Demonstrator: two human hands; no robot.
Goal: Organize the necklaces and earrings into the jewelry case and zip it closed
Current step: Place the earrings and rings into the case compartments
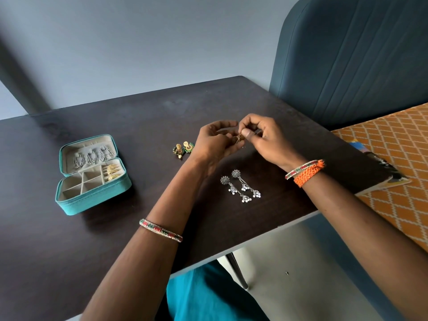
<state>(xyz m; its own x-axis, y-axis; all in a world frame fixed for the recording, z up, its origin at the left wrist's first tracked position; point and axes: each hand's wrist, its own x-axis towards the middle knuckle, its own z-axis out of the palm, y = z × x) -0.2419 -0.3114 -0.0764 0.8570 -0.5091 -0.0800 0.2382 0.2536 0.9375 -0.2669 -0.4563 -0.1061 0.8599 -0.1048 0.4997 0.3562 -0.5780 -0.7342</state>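
Note:
An open teal jewelry case point(69, 206) lies on the left of the dark table point(115, 239). Silver necklaces point(92, 156) hang in its lid and gold earrings point(112, 172) sit in a right-hand compartment. Near the table's middle, my left hand point(214, 142) and my right hand point(261, 137) meet around a small gold earring point(239, 137); both pinch it with their fingertips, and most of it is hidden. A pair of gold and green earrings point(183, 148) lies just left of my left hand. Two long silver dangling earrings point(240, 188) lie below my hands.
A blue padded headboard point(347, 66) rises behind the table's right side. An orange patterned bedspread point(393, 158) lies at the right, with a printed card point(382, 167) by the table's edge. A metal table leg point(237, 269) stands below the front edge.

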